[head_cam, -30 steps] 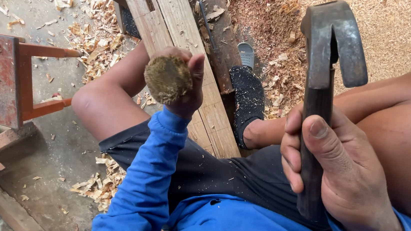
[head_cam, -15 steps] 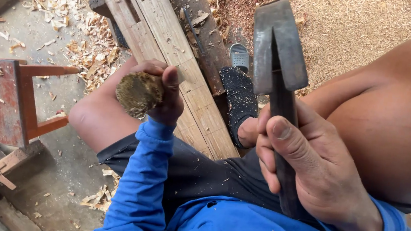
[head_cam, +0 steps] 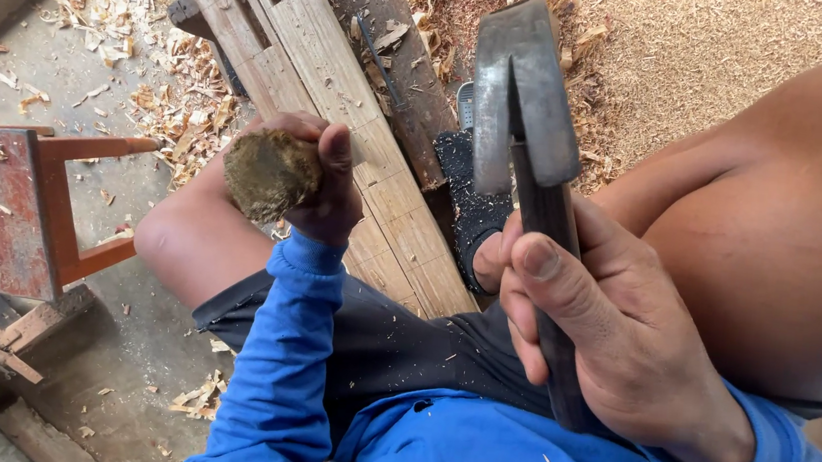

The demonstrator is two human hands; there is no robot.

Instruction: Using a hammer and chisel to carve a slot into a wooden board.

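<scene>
Right hand (head_cam: 620,352) clamped around the dark handle of a curved metal blade tool (head_cam: 524,101), head raised; looks heavy and rigid, best held low on the handle. Left hand (head_cam: 320,187) closed on a rough brown lump (head_cam: 271,175), held above the knee; appears fibrous, light, grippy. Beyond: wooden planks (head_cam: 345,84), red stool (head_cam: 1,212), shavings on the concrete floor (head_cam: 76,58).

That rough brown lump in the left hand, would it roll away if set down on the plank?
Probably: the brown lump looks rounded, and the plank seems to slant. Its coarse, fibrous-looking surface likely grips well; the left hand holds it with fingers alone. It seems stiff, keeping its shape.
</scene>
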